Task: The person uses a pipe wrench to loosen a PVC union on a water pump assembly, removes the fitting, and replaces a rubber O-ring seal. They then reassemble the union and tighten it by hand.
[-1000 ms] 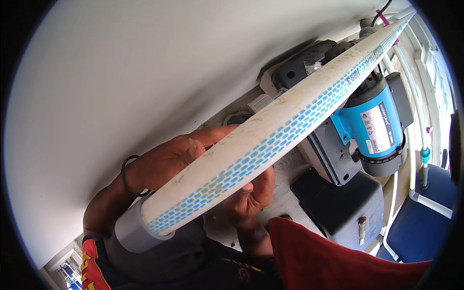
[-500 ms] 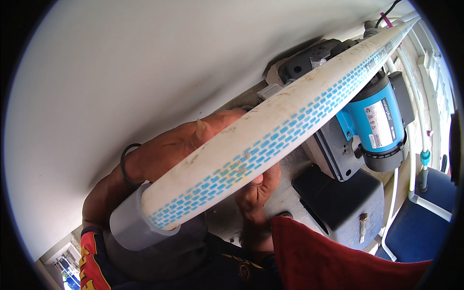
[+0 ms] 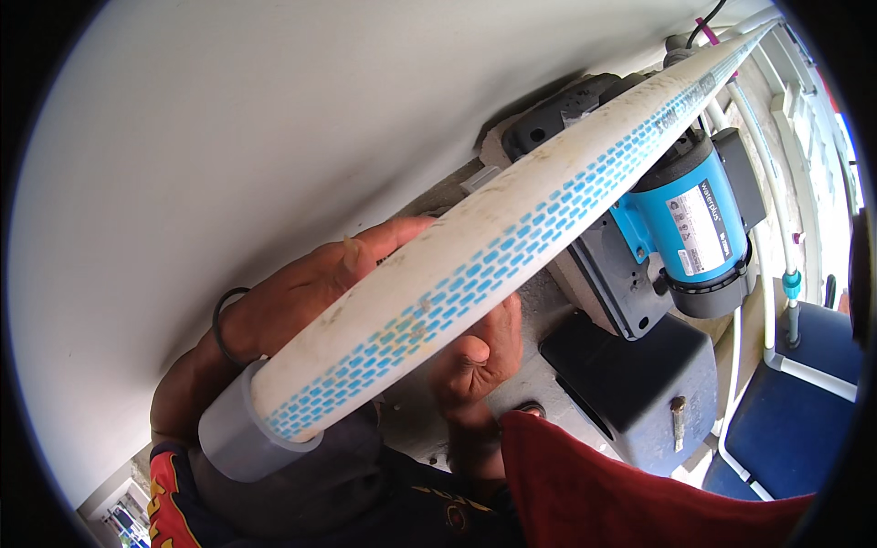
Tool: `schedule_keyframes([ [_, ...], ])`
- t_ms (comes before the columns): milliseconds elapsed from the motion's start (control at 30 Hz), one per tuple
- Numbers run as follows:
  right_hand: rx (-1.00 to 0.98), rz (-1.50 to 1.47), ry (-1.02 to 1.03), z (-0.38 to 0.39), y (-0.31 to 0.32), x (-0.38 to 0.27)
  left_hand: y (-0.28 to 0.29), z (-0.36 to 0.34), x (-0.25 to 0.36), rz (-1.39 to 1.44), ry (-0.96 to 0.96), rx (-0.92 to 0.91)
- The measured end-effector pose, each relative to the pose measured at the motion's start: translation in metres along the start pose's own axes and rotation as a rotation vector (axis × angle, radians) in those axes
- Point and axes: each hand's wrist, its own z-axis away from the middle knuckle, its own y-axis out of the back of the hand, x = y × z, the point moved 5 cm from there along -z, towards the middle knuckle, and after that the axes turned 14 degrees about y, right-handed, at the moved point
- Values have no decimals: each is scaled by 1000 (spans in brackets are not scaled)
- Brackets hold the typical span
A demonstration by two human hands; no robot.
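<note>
A long white pipe (image 3: 493, 237) with blue dash markings crosses close in front of me, from a grey socket (image 3: 236, 427) at lower left to the upper right. My left hand (image 3: 315, 283), with a dark band at the wrist, is on the pipe's wall side. Its thumb is raised, and the other fingers run behind the pipe, where their grip is hidden. On the other side, my right hand (image 3: 484, 356) has its fingers curled and its thumb folded in. The pipe partly covers it, and anything it holds cannot be made out.
A blue and black pump (image 3: 699, 219) sits on a dark base to the right. Below it stands a black box-shaped cover (image 3: 630, 384) with a short worn rod (image 3: 678, 425) on it. Thin white pipes (image 3: 769, 301) run at far right. A pale wall (image 3: 183, 137) fills the left.
My view has shifted slightly, so the pipe and pump sit a little further left. My right hand's thumb and curled fingers now show more clearly. The left hand keeps its place behind the pipe.
</note>
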Motion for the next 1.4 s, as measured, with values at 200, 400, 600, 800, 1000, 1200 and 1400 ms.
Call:
schedule_keyframes([
  [200, -119, 20, 69, -13, -5, -2, 4, -2, 10, -114, -34, -94],
  [400, -227, -369, -282, -19, -20, 9, 8, -11, -7, 44, 30, -154],
  [600, -287, -510, -347, -31, -24, 12, 12, -10, -21, 76, 109, 22],
  [800, -212, -375, -173, -34, -20, 10, 17, 4, -38, 5, 140, 282],
  [1000, 17, -444, -11, -20, -11, 16, 15, 6, -38, -40, 215, 329],
  [1200, 351, -483, -166, 6, -1, 32, 8, -3, -36, 113, 359, 157],
  [1400, 224, -484, -277, 10, -7, 41, 11, -4, -44, 253, 394, 134],
])
